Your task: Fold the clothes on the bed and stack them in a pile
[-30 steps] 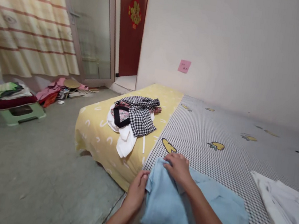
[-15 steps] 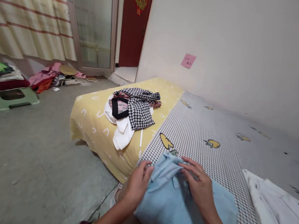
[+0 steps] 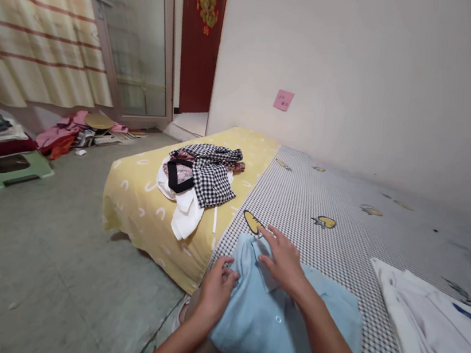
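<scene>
A light blue shirt (image 3: 259, 324) lies in front of me, partly across my lap and partly on the bed; a button shows on its front. Its collar (image 3: 264, 267) is at the far end of the cloth. My left hand (image 3: 217, 290) is at the shirt's left edge, fingers curled in and closed on the fabric. Over the collar is my right hand (image 3: 283, 259), its fingers stretched and apart, the thumb near the cloth. My right forearm covers part of the shirt.
On the yellow bed cover (image 3: 138, 187) lies a heap with a black-and-white checked garment (image 3: 213, 182) and a white garment (image 3: 187, 216). A folded white garment (image 3: 427, 335) is at right on the checked sheet (image 3: 301, 208). A green stool (image 3: 32, 167) bearing cloths stands left.
My right hand has moved off the bunched collar and its fingers have spread. The collar now lies flatter, and the left hand stays at the edge. The view has shifted slightly.
</scene>
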{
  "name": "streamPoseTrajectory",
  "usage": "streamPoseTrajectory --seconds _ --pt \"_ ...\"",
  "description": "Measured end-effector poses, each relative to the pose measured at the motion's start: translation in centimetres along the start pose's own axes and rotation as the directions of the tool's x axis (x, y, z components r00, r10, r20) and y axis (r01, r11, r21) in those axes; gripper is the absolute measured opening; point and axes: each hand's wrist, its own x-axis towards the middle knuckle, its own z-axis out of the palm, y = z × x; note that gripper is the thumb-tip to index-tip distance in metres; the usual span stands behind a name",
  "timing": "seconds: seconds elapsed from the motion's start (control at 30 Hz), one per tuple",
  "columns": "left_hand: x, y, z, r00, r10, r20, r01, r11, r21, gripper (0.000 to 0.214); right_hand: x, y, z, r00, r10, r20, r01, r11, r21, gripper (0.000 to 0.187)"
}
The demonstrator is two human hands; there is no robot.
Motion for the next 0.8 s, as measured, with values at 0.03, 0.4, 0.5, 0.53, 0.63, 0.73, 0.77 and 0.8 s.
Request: streamPoseTrajectory --seconds 0.03,0.4,0.5,0.53,0.63,0.73,0.77,0.8 --pt "0.0 0.0 -0.1 1.000 0.008 -0.021 -0.008 0.999 0.034 0.028 0.6 -0.2 0.4 0.997 -0.012 0.072 0.014 1.000 -0.015 0.060" --pt "-0.2 0.2 -1.7 0.994 0.081 -0.074 -0.051 0.937 0.345 0.011 -2.9 3.3 -0.9 0.999 0.030 -0.043 -0.002 0.841 0.541 0.022" --pt "-0.3 0.8 -1.2 0.993 0.112 -0.019 -0.099 0.934 0.344 0.014 -4.4 3.3 -1.9 0.992 0.105 -0.069 -0.044 0.805 0.592 0.028" --pt "-0.2 0.9 -1.0 0.992 0.123 -0.001 -0.116 0.935 0.336 0.013 -4.7 3.2 -2.2 0.991 0.118 -0.071 -0.051 0.794 0.606 0.030" --pt "0.0 1.1 -0.6 0.986 0.160 0.055 -0.169 0.938 0.303 0.015 -5.5 2.7 -2.9 0.987 0.139 -0.086 -0.052 0.763 0.644 0.032" --pt "0.4 1.0 -0.3 0.976 0.174 0.128 -0.202 0.944 0.261 0.022 -5.9 2.3 -3.4 0.984 0.135 -0.114 -0.024 0.743 0.669 0.030" --pt "0.5 1.0 -0.2 0.974 0.169 0.151 -0.203 0.948 0.245 0.025 -5.9 2.2 -3.5 0.984 0.129 -0.121 -0.014 0.739 0.673 0.030" --pt "0.5 0.9 -0.1 0.973 0.161 0.166 -0.197 0.953 0.229 0.027 -5.9 2.0 -3.5 0.984 0.125 -0.128 -0.005 0.737 0.676 0.029"
